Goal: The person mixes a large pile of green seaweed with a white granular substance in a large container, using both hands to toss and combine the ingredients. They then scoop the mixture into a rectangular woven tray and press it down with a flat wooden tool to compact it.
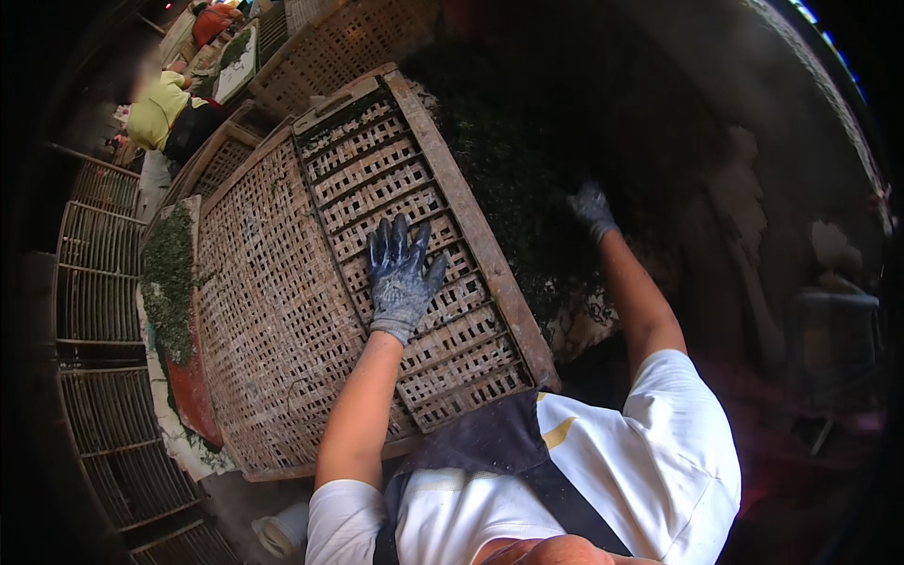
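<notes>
My left hand [401, 274], in a grey knit glove with dark wet coated fingers, lies palm down on a woven bamboo tray [261, 311]. Its fingers are spread over a slatted section [367, 169] along the tray's right part. A worn wooden rail [472, 212] forms the tray's right edge. Beyond that rail lies a heap of dark green, stringy plant material [505, 191]. My right hand [592, 206], gloved too, is at the heap's right side. Blur and shadow hide its fingertips, so I cannot tell whether it grips any strands.
More green material [168, 282] lies on a surface left of the tray. Slatted racks [99, 296] stand at far left. Another woven tray [346, 49] leans at the back. A person in a yellow top [159, 109] bends at upper left. A whitish cylindrical object [281, 530] lies below the tray.
</notes>
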Demonstrator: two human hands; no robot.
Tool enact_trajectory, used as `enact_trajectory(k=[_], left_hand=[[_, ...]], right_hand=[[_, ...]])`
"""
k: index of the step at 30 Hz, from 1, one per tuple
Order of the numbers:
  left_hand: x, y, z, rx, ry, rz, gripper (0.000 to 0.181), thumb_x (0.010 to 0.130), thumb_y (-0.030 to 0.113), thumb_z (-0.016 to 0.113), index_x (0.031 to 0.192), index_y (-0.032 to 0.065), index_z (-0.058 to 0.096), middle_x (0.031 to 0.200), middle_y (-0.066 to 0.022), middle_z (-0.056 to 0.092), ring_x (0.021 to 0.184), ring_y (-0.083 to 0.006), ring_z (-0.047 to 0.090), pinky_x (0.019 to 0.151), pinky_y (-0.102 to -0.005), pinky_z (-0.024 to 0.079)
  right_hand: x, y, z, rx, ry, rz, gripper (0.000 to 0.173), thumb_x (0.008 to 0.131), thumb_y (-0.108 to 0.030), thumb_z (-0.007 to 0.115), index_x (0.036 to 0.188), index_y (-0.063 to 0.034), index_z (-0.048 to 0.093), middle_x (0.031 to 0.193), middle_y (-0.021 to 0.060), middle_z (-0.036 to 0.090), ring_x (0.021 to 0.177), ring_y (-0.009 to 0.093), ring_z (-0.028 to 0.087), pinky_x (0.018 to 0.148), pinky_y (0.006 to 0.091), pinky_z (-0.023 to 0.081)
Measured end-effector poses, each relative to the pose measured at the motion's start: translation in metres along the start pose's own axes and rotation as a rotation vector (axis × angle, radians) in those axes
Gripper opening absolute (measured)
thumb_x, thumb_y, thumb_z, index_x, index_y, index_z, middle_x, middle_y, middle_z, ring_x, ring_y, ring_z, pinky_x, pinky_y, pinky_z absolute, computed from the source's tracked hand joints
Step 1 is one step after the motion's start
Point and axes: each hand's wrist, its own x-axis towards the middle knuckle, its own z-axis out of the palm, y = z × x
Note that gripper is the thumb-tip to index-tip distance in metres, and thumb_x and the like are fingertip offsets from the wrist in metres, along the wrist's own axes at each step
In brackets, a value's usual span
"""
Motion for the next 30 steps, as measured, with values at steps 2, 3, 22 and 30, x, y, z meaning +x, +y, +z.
enact_trajectory(k=[2,3,22,30], left_hand=[[0.005,0.006,-0.002,0.011,-0.014,-0.009,0.059,0.095,0.038,0.067,0.149,0.0177,0.052,0.155,-0.0225,0.042,0.146,-0.0431,0.035,0.122,-0.0582,0.021],[0.01,0.009,0.0,0.001,-0.006,0.001,0.06,0.094,0.037,0.067,0.149,0.0178,0.052,0.154,-0.0225,0.043,0.145,-0.0435,0.035,0.122,-0.0582,0.022],[-0.008,-0.001,0.015,-0.069,0.101,-0.072,0.061,0.085,0.043,0.069,0.141,0.0185,0.059,0.155,-0.0187,0.045,0.148,-0.0418,0.035,0.121,-0.0596,0.028],[-0.001,-0.001,0.039,-0.051,0.149,-0.094,0.064,0.084,0.046,0.069,0.14,0.0189,0.06,0.157,-0.0158,0.042,0.152,-0.0383,0.028,0.125,-0.058,0.022]], right_hand=[[0.036,-0.01,-0.009,0.047,-0.151,0.149,0.1,0.081,-0.06,0.075,0.154,-0.0015,0.04,0.154,0.0259,0.045,0.142,0.039,0.045,0.117,0.0433,0.039],[0.051,-0.018,-0.004,0.038,-0.165,0.196,0.097,0.081,-0.061,0.075,0.152,-0.0024,0.044,0.151,0.0264,0.048,0.141,0.039,0.047,0.116,0.0437,0.04],[0.039,0.021,0.107,-0.306,-0.055,-0.596,0.048,0.092,-0.025,0.065,0.133,0.0003,0.063,0.136,0.0259,0.061,0.127,0.038,0.057,0.111,0.046,0.043],[0.106,-0.003,-0.005,0.46,-0.135,-0.636,0.042,0.101,-0.012,0.056,0.139,0.005,0.056,0.134,0.0168,0.064,0.117,0.026,0.06,0.104,0.0361,0.048]])
